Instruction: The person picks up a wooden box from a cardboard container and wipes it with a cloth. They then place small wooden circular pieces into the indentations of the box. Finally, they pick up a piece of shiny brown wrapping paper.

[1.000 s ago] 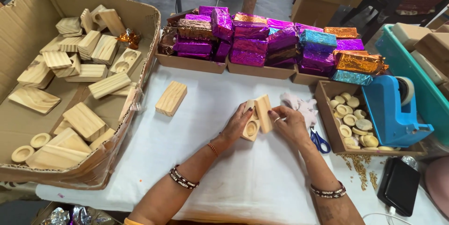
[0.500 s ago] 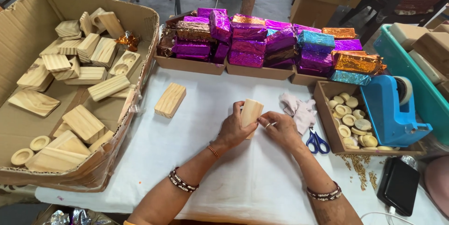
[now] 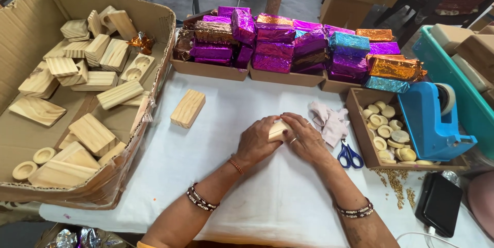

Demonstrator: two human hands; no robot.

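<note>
Both your left hand [image 3: 257, 142] and right hand [image 3: 304, 137] close around one small pale rectangular wooden block [image 3: 278, 130] on the white table cover [image 3: 278, 201].

Two hands, left hand [image 3: 256, 142] and right hand [image 3: 306, 137], share one wooden block [image 3: 278, 130]. At ten o'clock lies one more loose block [image 3: 188, 108]. One pair of blue scissors [image 3: 350, 154] sits at three o'clock, one blue tape dispenser [image 3: 429, 122] beyond it, and one black phone [image 3: 438, 202] at four o'clock.

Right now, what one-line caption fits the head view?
Left hand and right hand press a pale rectangular wooden block onto the white-covered table beside blue-handled scissors.
</note>
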